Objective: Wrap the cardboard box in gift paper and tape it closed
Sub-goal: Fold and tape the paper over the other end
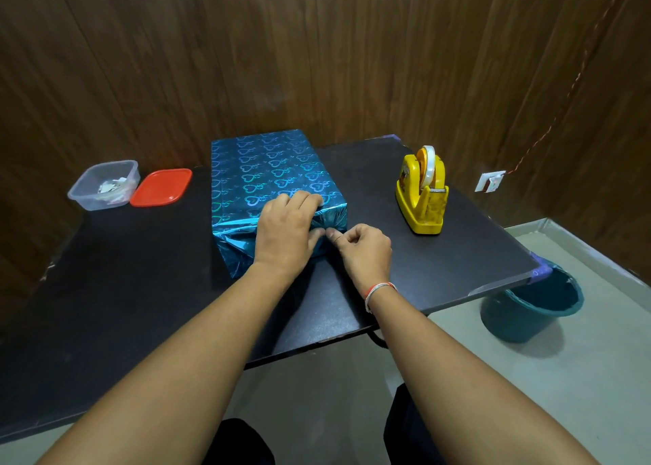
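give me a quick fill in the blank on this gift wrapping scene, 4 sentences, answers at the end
1. The wrapped box is covered in shiny ____ paper with heart shapes.
2. The tape dispenser on the table is ____ in colour.
3. The red lid lies beside a clear ____ that holds scraps.
4. The left hand presses on the near end of the box while the right hand works at the paper fold with curled ____.

Missing words: blue; yellow; container; fingers

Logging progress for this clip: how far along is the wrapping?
Done: blue paper covers the box top and sides. In hand: left hand presses the near-end fold while right hand pinches beside it. Left: closing that end; no tape is visible there, and the dispenser stands untouched.
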